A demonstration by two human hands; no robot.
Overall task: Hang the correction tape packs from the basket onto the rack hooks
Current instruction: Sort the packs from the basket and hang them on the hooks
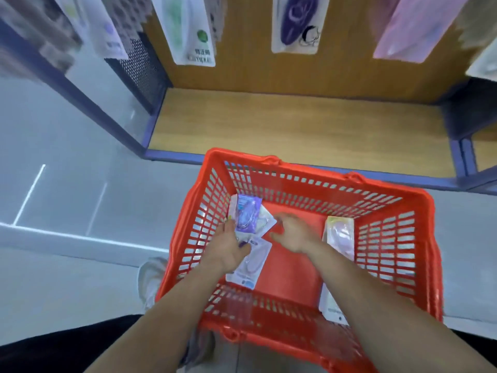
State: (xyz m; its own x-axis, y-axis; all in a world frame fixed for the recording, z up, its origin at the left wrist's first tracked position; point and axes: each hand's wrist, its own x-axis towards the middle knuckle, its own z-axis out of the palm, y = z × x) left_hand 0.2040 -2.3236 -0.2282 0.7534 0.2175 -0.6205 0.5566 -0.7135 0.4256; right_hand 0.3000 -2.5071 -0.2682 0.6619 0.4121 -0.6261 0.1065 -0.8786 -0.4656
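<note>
Centrally, the purple correction tape pack (246, 216) stands tilted against the left wall of the red basket (398, 238), pinched at its lower left edge by the left grip (230, 247), apparently ready to be lifted clear. Its lilac card carries a clear blister over the dispenser, and a white pack (266, 220) fans out just behind it. A second white pack (251, 262) lies flat beneath that grip, and a pale pack (340, 235) leans on the right wall. The right grip (293, 232) hovers released, fingers loosely bent and holding nothing, probably to separate the fanned packs. The basket sits on the grey floor (80, 184) just before the rack's wooden shelf (295, 125), likely to shorten the reach. Hanging packs (298, 22) show above; the hooks themselves lie out of view.
</note>
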